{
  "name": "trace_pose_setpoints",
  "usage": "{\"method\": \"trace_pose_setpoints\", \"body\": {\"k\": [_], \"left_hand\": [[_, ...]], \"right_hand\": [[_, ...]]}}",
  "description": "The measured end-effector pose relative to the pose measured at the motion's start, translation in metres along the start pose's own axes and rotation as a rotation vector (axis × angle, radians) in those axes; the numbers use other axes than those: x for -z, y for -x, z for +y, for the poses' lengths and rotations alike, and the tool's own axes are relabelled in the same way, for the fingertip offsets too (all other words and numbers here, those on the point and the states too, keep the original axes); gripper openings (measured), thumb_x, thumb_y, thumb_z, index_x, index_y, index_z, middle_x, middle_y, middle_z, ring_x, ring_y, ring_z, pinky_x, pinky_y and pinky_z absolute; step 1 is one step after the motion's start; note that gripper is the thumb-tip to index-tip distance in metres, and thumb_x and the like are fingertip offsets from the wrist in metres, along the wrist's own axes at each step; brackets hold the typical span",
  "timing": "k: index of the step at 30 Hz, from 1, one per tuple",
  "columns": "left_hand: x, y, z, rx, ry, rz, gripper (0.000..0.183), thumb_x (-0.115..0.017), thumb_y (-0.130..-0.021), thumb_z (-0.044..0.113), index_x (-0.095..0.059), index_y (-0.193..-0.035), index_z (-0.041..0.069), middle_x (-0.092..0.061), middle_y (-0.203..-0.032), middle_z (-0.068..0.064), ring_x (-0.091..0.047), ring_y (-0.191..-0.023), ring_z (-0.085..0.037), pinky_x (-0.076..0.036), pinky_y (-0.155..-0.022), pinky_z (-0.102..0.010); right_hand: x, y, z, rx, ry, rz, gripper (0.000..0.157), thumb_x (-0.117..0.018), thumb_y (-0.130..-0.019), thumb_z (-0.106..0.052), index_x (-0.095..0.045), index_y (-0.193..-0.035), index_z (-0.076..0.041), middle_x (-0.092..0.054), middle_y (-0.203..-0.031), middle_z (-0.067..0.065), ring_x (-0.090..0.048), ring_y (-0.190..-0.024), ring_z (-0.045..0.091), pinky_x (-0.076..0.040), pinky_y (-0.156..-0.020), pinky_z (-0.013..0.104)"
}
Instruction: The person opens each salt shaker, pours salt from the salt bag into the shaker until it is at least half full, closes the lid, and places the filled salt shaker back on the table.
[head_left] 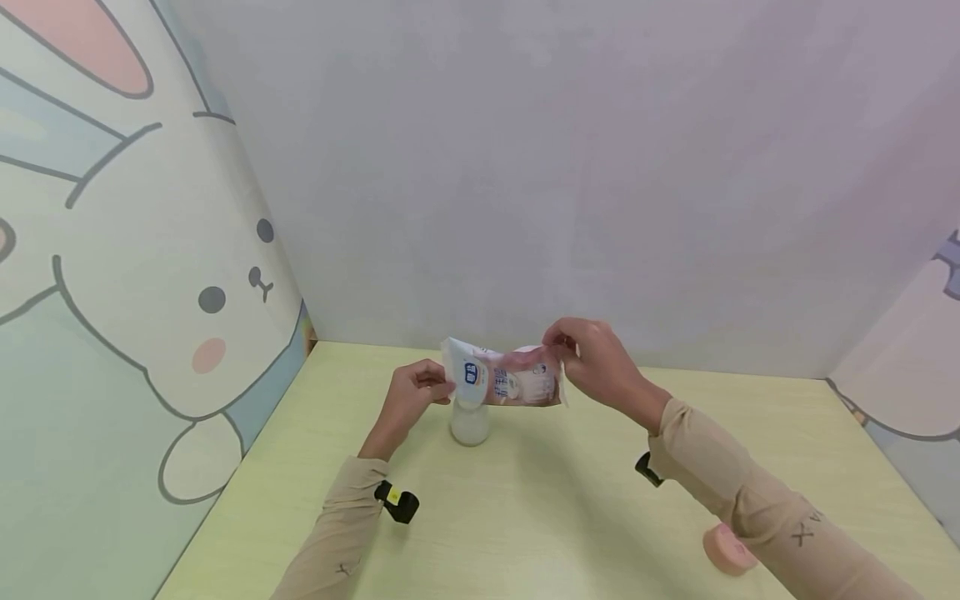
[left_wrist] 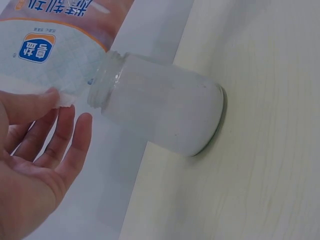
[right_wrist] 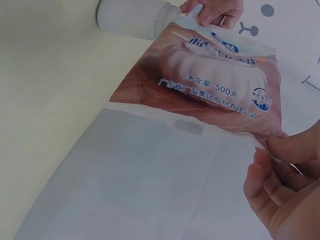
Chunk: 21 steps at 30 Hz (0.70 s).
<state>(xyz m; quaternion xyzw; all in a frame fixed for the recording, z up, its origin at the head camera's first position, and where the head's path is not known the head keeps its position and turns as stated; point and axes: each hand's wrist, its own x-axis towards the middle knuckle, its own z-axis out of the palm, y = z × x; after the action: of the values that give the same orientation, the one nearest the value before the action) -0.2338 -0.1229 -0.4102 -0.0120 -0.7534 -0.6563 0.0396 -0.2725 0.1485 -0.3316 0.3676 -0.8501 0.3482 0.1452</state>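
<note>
A printed plastic salt bag [head_left: 517,385] is stretched sideways between both hands, its one end over the mouth of a glass jar [head_left: 470,427]. The jar stands upright on the table and looks filled with white salt [left_wrist: 165,107]. My left hand [head_left: 408,400] pinches the bag's edge between thumb and forefinger, just beside the jar's threaded rim; its other fingers stay loose. At the bag's far end, my right hand [head_left: 603,367] pinches a corner of the sealed edge, a little higher than the left. The bag looks flat and creased in the right wrist view.
A round pink lid [head_left: 727,552] lies on the table near the right forearm. The pale wooden table [head_left: 450,533] meets a grey-white wall [head_left: 465,183] behind the jar. Side walls carry cartoon rabbit pictures. Black camera mounts [head_left: 397,502] sit on both wrists.
</note>
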Motion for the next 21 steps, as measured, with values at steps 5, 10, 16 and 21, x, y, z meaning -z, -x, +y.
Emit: {"method": "trace_pose_setpoints", "body": {"k": [5,10,16,21], "left_hand": [[0.0007,0.0004,0.0012,0.017,0.002,-0.001,0.011,-0.064,-0.084,-0.007,-0.063,-0.094,-0.01,-0.063,-0.095,-0.029,-0.063,-0.088,-0.041,-0.057,-0.075,-0.043],[0.0004,0.0012,0.0029,0.018,0.004,0.002,0.011,-0.064,-0.084,-0.007,-0.062,-0.095,-0.011,-0.063,-0.095,-0.029,-0.063,-0.088,-0.041,-0.056,-0.075,-0.044],[-0.0002,0.0023,0.0047,0.012,-0.002,0.004,0.011,-0.064,-0.084,-0.007,-0.063,-0.094,-0.01,-0.063,-0.095,-0.028,-0.063,-0.088,-0.04,-0.056,-0.075,-0.044],[0.0002,0.0026,0.0055,0.009,0.0,0.008,0.011,-0.064,-0.084,-0.007,-0.063,-0.094,-0.01,-0.064,-0.094,-0.027,-0.063,-0.088,-0.04,-0.057,-0.075,-0.043]], "right_hand": [[-0.0001,0.0006,0.0004,0.003,0.004,0.008,0.02,-0.056,-0.085,0.01,-0.067,-0.086,-0.006,-0.065,-0.079,0.001,-0.05,-0.062,0.012,-0.046,-0.055,0.029],[-0.0008,0.0012,0.0012,0.002,0.009,0.011,0.019,-0.056,-0.085,0.009,-0.066,-0.085,-0.007,-0.064,-0.079,0.0,-0.051,-0.062,0.012,-0.046,-0.054,0.028],[-0.0013,0.002,0.0014,0.01,0.012,0.018,0.018,-0.056,-0.085,0.008,-0.066,-0.086,-0.007,-0.064,-0.079,0.0,-0.051,-0.062,0.011,-0.046,-0.054,0.028],[-0.0011,0.0024,0.0008,0.019,0.01,0.031,0.019,-0.056,-0.085,0.009,-0.067,-0.085,-0.006,-0.063,-0.078,0.0,-0.05,-0.062,0.011,-0.045,-0.054,0.028]]}}
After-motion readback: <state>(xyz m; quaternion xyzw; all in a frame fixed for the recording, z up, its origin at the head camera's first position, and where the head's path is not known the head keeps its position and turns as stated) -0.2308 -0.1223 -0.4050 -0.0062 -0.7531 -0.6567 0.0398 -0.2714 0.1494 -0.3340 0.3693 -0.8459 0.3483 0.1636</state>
